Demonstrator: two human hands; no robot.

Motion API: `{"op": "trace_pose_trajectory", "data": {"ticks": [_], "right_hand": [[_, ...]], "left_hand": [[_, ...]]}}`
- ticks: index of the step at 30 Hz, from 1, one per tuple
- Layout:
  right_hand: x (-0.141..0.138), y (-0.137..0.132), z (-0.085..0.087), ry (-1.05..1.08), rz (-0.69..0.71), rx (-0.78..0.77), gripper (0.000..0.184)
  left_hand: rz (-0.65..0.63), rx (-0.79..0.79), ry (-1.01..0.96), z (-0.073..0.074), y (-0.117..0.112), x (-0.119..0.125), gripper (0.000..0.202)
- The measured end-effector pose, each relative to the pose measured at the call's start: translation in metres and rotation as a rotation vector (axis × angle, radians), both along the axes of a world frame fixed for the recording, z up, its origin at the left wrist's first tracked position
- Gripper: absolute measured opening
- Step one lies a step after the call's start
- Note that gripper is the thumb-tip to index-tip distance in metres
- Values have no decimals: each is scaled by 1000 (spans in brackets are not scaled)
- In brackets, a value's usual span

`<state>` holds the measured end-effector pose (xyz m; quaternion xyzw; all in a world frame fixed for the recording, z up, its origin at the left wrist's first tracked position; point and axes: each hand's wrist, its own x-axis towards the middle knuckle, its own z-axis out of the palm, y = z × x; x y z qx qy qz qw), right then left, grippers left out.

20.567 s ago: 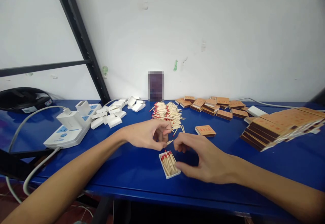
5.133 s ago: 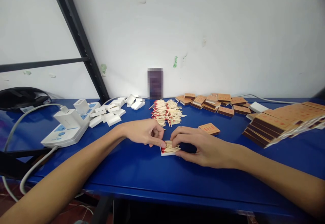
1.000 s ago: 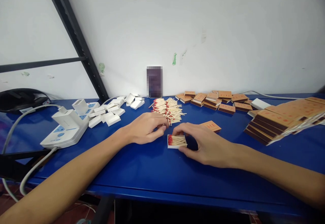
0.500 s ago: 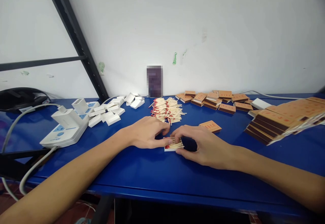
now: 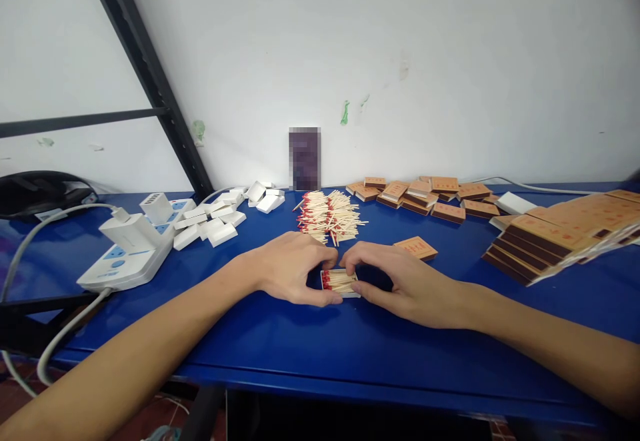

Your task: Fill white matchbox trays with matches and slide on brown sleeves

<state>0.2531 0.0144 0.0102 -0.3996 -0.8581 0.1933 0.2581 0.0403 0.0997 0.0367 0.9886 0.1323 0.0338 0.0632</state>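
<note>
A small white matchbox tray [image 5: 339,282] filled with red-tipped matches lies on the blue table [image 5: 280,341] between my hands. My left hand [image 5: 290,269] curls round its left end, thumb along the near side. My right hand [image 5: 400,281] grips its right end, fingers arched over the top. Just behind them lies a loose pile of matches [image 5: 330,216]. One orange matchbox sleeve [image 5: 416,248] lies flat beside my right hand.
Empty white trays [image 5: 220,218] lie at the back left beside a white power strip [image 5: 133,248] with plugs and cables. Orange sleeves [image 5: 425,196] are scattered at the back; stacked ones [image 5: 545,241] stand at the right. A black frame strut [image 5: 150,88] leans on the wall.
Both hands have closed in on the filled tray, which shifted slightly left and toward me. My left hand now wraps its left end, where before it rested beside it.
</note>
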Motion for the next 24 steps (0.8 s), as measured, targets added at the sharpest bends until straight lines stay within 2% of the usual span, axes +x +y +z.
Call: {"op": "trace_pose_trajectory", "data": {"ticks": [6, 10, 16, 20, 24], "right_hand": [[-2, 1, -4, -16, 14, -39, 16], [-3, 2, -4, -13, 20, -42, 18], [-8, 0, -2, -69, -75, -20, 19], [-9, -1, -1, -88, -87, -10, 17], [-8, -1, -2, -100, -71, 18, 13]], "left_hand": [[1, 29, -4, -4, 0, 0, 33], [-5, 21, -3, -3, 0, 1, 35], [8, 20, -1, -3, -1, 2, 39], [-3, -4, -7, -2, 0, 1, 44], [-47, -49, -7, -3, 2, 1, 34]]}}
